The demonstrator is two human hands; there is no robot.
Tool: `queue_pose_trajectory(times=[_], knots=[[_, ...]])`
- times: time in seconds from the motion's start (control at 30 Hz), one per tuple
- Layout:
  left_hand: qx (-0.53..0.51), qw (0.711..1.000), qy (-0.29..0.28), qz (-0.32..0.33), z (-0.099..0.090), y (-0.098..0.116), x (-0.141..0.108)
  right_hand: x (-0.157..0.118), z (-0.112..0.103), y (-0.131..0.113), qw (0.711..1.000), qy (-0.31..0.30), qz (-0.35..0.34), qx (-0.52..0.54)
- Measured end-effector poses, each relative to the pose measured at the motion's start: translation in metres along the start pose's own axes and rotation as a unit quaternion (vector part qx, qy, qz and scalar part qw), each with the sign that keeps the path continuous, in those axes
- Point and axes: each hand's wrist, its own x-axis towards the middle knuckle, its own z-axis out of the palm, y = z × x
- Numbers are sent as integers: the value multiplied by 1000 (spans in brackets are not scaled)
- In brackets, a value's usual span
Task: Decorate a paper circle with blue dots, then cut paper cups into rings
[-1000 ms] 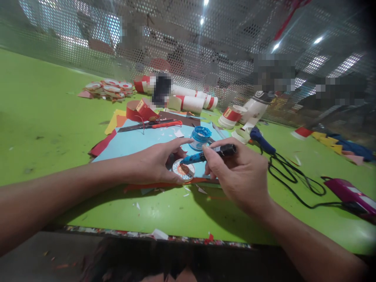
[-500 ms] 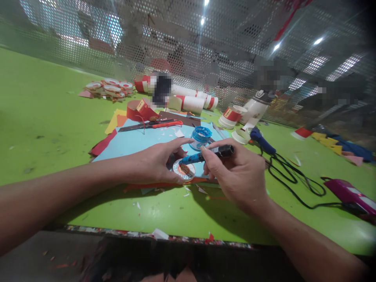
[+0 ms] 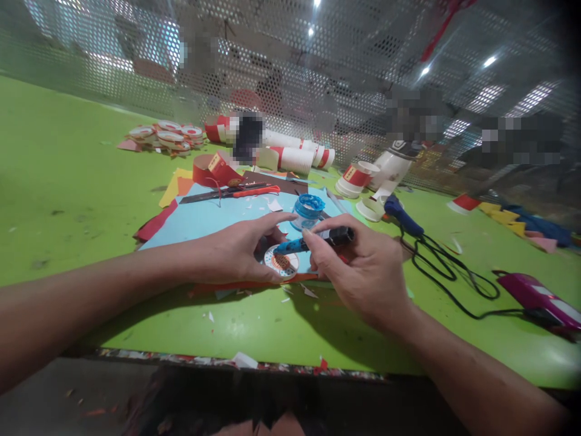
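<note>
Between the thumb and fingers of my left hand (image 3: 240, 251) is a small round white disc (image 3: 287, 264) with an orange-brown patterned centre and dark dots around it. My right hand (image 3: 363, 266) grips a blue marker pen (image 3: 295, 244) with a black end. The pen slants down to the left, its tip at the upper left of the disc. Just behind the pen stands an open jar of blue paint (image 3: 309, 209), on a light blue paper sheet (image 3: 181, 227).
Behind the jar lie an orange-handled cutting tool (image 3: 254, 191) and a red paper band (image 3: 215, 171). Stacked discs (image 3: 167, 138) sit back left, paper cups (image 3: 290, 158) at the back. To the right are a blue-handled corded tool (image 3: 403, 216), its cable and a magenta box (image 3: 540, 298).
The whole view has shifted slightly. The pen tip has moved a little over the disc's upper left; both hands keep their hold.
</note>
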Motion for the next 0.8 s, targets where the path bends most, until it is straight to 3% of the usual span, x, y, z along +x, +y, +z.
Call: queue_pose_trajectory(times=[0.27,0.47,0.8], knots=[[12,1000,1,1,-1,0,0,-2,1,-1,1000,14,-8,-6],[1,1000,2,10,0,-3,0,0,-3,-3,992,116,40,13],[-22,1000,-2,20,1,-4,1,1,0,0,996,71,43,-11]])
